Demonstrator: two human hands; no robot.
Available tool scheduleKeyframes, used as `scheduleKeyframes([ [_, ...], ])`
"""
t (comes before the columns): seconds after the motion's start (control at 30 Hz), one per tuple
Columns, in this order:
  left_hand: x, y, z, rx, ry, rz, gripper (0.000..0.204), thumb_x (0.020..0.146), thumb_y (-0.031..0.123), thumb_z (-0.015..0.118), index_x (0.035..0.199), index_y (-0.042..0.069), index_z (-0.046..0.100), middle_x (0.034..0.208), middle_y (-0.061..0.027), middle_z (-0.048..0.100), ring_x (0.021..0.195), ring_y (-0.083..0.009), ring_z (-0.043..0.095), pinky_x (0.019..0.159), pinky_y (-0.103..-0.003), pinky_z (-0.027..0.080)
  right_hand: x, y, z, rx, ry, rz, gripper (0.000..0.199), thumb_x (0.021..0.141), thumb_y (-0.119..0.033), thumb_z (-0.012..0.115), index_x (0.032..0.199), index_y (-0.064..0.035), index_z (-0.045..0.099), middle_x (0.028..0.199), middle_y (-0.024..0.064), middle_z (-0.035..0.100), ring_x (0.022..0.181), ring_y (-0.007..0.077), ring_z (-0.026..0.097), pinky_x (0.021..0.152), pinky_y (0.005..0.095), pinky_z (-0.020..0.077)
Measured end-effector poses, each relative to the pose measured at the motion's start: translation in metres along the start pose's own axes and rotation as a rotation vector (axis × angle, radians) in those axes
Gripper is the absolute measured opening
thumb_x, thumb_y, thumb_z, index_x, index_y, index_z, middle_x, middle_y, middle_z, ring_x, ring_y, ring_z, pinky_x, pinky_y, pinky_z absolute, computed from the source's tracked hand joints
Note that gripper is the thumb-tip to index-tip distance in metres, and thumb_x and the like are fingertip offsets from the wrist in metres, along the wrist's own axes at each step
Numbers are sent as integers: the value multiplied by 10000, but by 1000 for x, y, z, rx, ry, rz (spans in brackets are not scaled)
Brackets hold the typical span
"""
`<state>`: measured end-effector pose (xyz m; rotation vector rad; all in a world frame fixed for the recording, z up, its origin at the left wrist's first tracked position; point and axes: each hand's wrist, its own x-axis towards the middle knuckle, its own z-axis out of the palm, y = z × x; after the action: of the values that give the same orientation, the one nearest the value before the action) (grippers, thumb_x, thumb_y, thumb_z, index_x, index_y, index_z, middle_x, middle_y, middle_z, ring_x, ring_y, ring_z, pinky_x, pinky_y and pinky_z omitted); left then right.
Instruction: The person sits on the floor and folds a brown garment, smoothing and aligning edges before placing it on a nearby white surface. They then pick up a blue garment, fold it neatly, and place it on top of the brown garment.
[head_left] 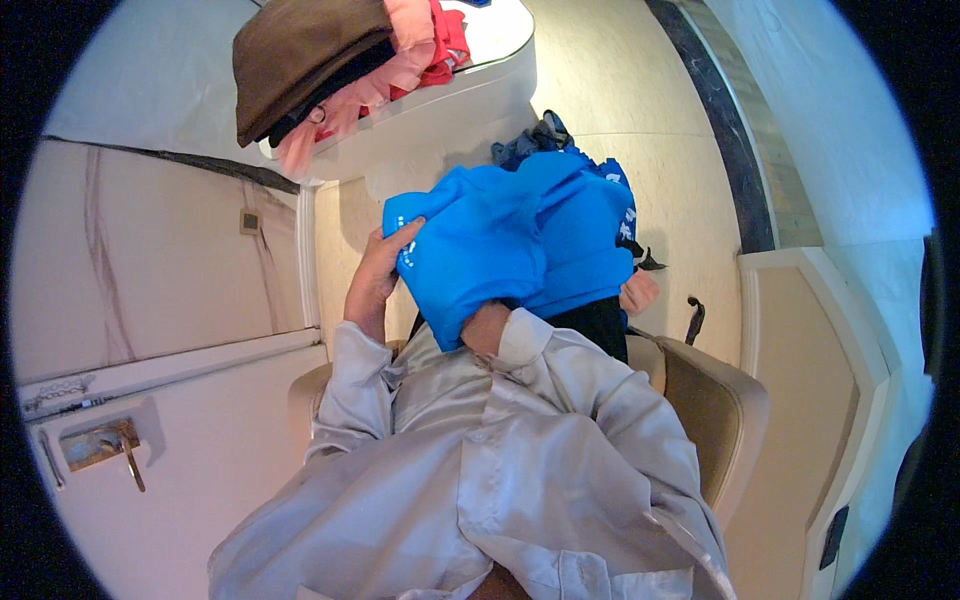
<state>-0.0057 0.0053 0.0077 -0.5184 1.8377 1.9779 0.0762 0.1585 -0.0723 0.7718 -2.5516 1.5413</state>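
Observation:
A bright blue garment [475, 235] with small white markings near its left edge lies bunched over my lap. My left hand [378, 268] pinches that left edge, thumb on top and the other fingers mostly hidden behind the cloth. My right hand [487, 326] reaches inside an opening at the garment's near end; only the wrist and back of the hand show, and the fingers are covered by the fabric. Whether the garment is a top or shorts I cannot tell.
A white rounded table [440, 105] at the far left holds a brown folded garment [300, 60] and pink and red cloth [410, 50]. More dark blue clothing [530, 142] lies beyond the blue one. I sit in a beige chair [715, 415]; a door with a handle [130, 462] stands left.

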Motion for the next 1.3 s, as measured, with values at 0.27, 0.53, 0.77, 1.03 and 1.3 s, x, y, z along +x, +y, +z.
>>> scheduleKeyframes([
  [0.27,4,-13,6,-120,-27,55,456,874,295,757,1176,-24,633,1082,-130,699,949,-209,677,846,-343,547,-13,8,-14,-123,-26,-94,374,967,-122,468,1332,-71,531,1360,175,542,1206,367,516,1061,438,390],
  [0.53,10,-24,3,-35,33,119,409,904,331,726,1130,-4,662,1026,-94,709,890,-168,670,798,-310,543,-38,-7,-25,-202,-42,-164,369,959,-119,475,1319,-74,542,1346,183,552,1196,378,520,1052,450,396],
  [0.77,-18,-28,5,-101,25,-20,425,925,329,698,1244,59,620,1088,-77,697,941,-162,660,843,-321,535,-15,-53,-80,482,-139,207,348,889,0,576,1236,-31,564,1255,167,572,1169,338,520,1026,407,394],
  [1.03,-33,-46,15,-14,125,130,499,926,293,698,1329,48,534,1172,-101,657,1014,-188,636,898,-353,525,-21,-57,-89,215,-240,16,347,920,-68,534,1265,-40,559,1263,209,573,1160,391,527,1030,428,399],
  [1.3,-50,-33,39,410,263,363,875,817,359,800,1472,49,310,1226,-188,601,1047,-265,621,917,-385,517,-41,-43,-85,484,-245,487,363,875,-153,647,1215,-30,615,1202,196,644,1118,351,601,975,407,455],
])
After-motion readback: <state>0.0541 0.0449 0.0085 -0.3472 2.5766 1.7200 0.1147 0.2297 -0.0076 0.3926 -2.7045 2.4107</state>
